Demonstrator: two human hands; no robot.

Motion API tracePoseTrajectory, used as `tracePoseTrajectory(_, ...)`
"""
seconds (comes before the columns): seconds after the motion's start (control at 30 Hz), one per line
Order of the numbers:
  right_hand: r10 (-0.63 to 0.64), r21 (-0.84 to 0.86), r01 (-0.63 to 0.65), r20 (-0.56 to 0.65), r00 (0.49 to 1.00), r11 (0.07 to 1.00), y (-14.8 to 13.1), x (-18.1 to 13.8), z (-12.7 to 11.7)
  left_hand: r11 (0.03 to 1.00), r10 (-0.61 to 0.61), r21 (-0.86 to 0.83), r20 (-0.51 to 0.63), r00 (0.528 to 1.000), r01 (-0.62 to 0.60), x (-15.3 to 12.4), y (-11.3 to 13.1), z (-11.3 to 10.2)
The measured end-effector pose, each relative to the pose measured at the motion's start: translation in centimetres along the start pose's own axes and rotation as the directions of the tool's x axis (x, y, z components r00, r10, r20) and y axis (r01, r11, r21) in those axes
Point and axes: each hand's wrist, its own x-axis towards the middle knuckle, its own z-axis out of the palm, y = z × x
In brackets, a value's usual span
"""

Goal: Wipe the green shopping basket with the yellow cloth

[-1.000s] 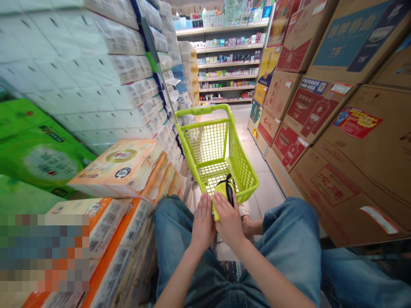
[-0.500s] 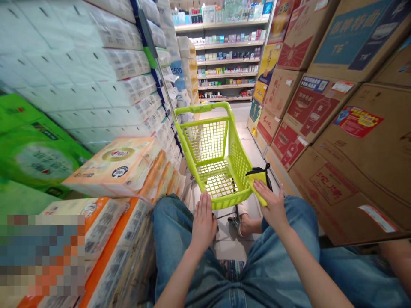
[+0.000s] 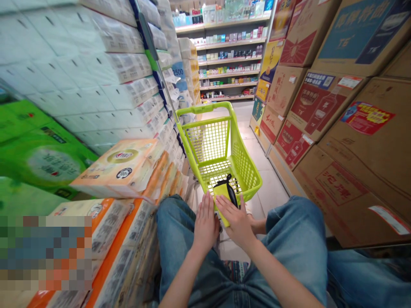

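Closest to the viewer are the wearer's two knees in blue jeans (image 3: pixel 297 239), spread apart, with another denim-clad leg (image 3: pixel 366 278) at the lower right. Between the knees, both bare forearms reach forward. The left hand (image 3: pixel 204 220) lies palm down, its fingers straight and close together, the tips at the near left corner of a lime-green shopping basket (image 3: pixel 245 171). The right hand (image 3: pixel 236 220) is just beside it, its fingers stretched flat over a yellow cloth (image 3: pixel 221 191) and its thumb apart from them. The cloth, with black trim and a black strap, lies across the basket's near rim; one end pokes out below the palm.

The basket has grid-patterned walls and stands on a light tiled floor (image 3: pixel 272 184). A grey-gripped pole (image 3: pixel 165 85) slants up along its left side. To the left, orange and cream tissue packs (image 3: pixel 118 164) sit low, with green packs (image 3: pixel 45 149) farther left and white packs (image 3: pixel 86 85) stacked high behind. To the right rise printed cardboard cartons (image 3: pixel 324 105). Farthest away, a shelf unit (image 3: pixel 229 62) holds rows of small boxes and bottles.
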Motion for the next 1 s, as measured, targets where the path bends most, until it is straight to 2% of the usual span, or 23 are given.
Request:
tracePoseTrajectory(0.03,-0.027,-0.023,0.027,0.014,1.0,0.999,1.6,-0.7,-0.9,1.0,-0.002,0.005,-0.003,1.0,0.002,0.1,0.1,0.0)
tracePoseTrajectory(0.1,0.001,-0.095,-0.001,-0.001,1.0,0.995,5.2,-2.0,-2.8,1.0,-0.007,0.012,-0.008,1.0,0.007,0.3,0.3,-0.1)
tracePoseTrajectory(0.2,0.141,-0.186,-0.168,-0.153,0.978,0.968,9.8,-3.2,-5.2,1.0,-0.01,0.007,-0.007,1.0,0.011,0.4,0.4,-0.1)
tracePoseTrajectory(0.27,0.224,-0.201,-0.273,-0.238,0.945,0.941,10.9,-3.4,-5.9,1.0,-0.014,0.004,-0.005,1.0,0.014,0.4,0.5,-0.1)
tracePoseTrajectory(0.33,0.287,-0.204,-0.347,-0.275,0.918,0.915,9.9,-3.1,-5.4,1.0,-0.018,0.001,-0.003,1.0,0.018,0.4,0.5,0.0)
tracePoseTrajectory(0.43,0.323,-0.181,-0.366,-0.23,0.918,0.913,5.0,-1.8,-2.8,1.0,-0.016,-0.015,-0.007,1.0,0.016,0.2,0.4,0.1)
tracePoseTrajectory(0.5,0.247,-0.118,-0.263,-0.137,0.959,0.957,0.9,-0.7,-0.5,0.999,-0.012,-0.034,-0.015,1.0,0.012,0.0,0.1,0.3)
tracePoseTrajectory(0.57,0.19,-0.061,-0.197,-0.097,0.977,0.979,-2.3,0.2,1.3,0.998,-0.009,-0.056,-0.033,0.999,0.008,-0.1,-0.2,0.4)
tracePoseTrajectory(0.67,0.135,-0.029,-0.138,-0.09,0.987,0.99,-3.9,0.7,2.2,0.997,0.003,-0.072,-0.044,0.999,-0.006,-0.2,-0.4,0.4)
tracePoseTrajectory(0.73,0.084,-0.033,-0.087,-0.078,0.993,0.996,-2.7,0.2,1.4,0.998,0.001,-0.056,-0.025,1.0,-0.002,-0.2,-0.3,0.2)
tracePoseTrajectory(0.83,0.041,-0.086,-0.047,-0.07,0.997,0.995,1.5,-1.3,-1.0,1.0,-0.016,-0.022,-0.009,1.0,0.016,0.1,0.1,0.1)
tracePoseTrajectory(1.0,0.134,-0.22,-0.172,-0.179,0.975,0.96,9.1,-3.2,-5.2,1.0,-0.015,-0.023,-0.016,1.0,0.015,0.3,0.4,0.1)
